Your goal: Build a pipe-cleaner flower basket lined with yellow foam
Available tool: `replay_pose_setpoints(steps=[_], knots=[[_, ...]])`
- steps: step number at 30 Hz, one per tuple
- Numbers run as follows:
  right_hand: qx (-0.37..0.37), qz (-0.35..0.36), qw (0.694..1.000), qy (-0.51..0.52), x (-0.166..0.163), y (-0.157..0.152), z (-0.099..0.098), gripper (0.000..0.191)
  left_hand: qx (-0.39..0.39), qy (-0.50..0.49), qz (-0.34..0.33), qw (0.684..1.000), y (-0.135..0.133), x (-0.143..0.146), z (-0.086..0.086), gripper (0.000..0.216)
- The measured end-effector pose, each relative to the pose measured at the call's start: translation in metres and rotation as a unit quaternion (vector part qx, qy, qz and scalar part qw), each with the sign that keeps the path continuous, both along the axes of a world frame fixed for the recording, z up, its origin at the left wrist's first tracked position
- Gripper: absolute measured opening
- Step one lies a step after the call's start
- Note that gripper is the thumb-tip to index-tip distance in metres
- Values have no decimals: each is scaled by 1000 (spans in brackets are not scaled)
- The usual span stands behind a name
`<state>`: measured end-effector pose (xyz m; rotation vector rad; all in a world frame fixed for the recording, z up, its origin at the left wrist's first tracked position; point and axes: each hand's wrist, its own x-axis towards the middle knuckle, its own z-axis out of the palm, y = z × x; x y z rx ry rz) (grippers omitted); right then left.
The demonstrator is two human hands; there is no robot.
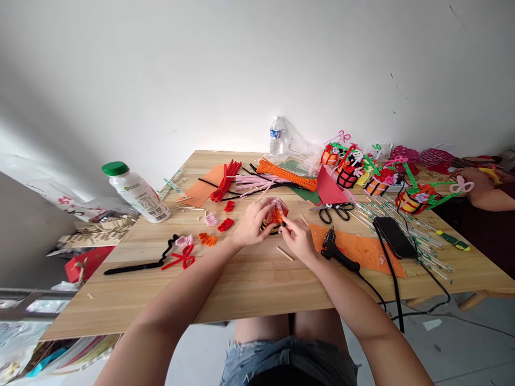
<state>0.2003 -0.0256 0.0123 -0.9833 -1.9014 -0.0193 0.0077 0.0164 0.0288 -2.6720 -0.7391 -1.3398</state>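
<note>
A small pipe-cleaner basket in orange, pink and black is between my two hands at the middle of the table. My left hand curls round its left side. At its near right edge, the fingers of my right hand pinch the rim; the exact spot they grip is partly hidden. A short wooden stick lies just below the hands. To the left are folded red, pink and orange pipe-cleaner pieces, a red pipe-cleaner bow and a bent black pipe cleaner.
Behind lie bundles of orange pipe cleaners and red pipe cleaners. On the right are scissors, a glue gun, a phone and several finished baskets. A white bottle stands left; another person's arm is far right.
</note>
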Motion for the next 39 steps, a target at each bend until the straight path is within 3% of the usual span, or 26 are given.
replay_pose_setpoints(steps=[39], knots=[[-18, -1, 1000, -2, 0, -1, 0, 37, -7, 1, -1, 1000, 0, 0, 0, 62]])
